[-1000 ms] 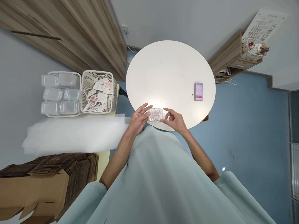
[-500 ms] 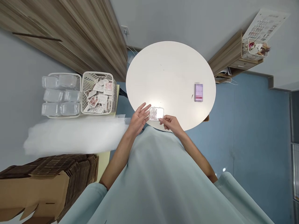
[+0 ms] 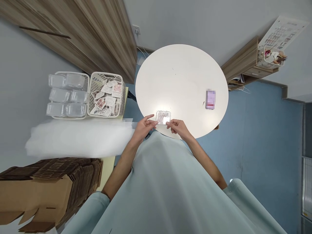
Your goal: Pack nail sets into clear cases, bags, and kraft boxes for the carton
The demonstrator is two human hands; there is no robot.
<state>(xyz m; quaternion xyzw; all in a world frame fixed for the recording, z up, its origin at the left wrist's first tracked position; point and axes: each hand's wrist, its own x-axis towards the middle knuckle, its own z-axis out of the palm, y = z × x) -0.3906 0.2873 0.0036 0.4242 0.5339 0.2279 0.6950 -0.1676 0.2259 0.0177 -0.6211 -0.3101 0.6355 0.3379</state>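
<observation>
A small clear plastic case [image 3: 162, 116] with reddish-brown pieces showing inside is at the near edge of the round white table [image 3: 180, 71]. Glare whitens its lower right part. My left hand [image 3: 143, 127] pinches the lower left corner between thumb and fingertips, its index finger stretched forward. On the other side my right hand [image 3: 179, 127] grips the lower right corner, thumb on top and fingers curled below. Whether the case rests on the tabletop or is slightly raised, I cannot tell.
A purple box [image 3: 210, 100] lies on the table's right side. To the left stand a basket of printed cards [image 3: 106, 94] and a basket of clear plastic boxes [image 3: 68, 94]. White plastic sheets [image 3: 80, 138] and folded cardboard boxes [image 3: 83, 185] are stacked nearer me.
My left hand has closed from spread fingers to a pinch on the case's lower left corner. My right hand keeps its hold. The glare on the case has shifted, and the view has moved slightly.
</observation>
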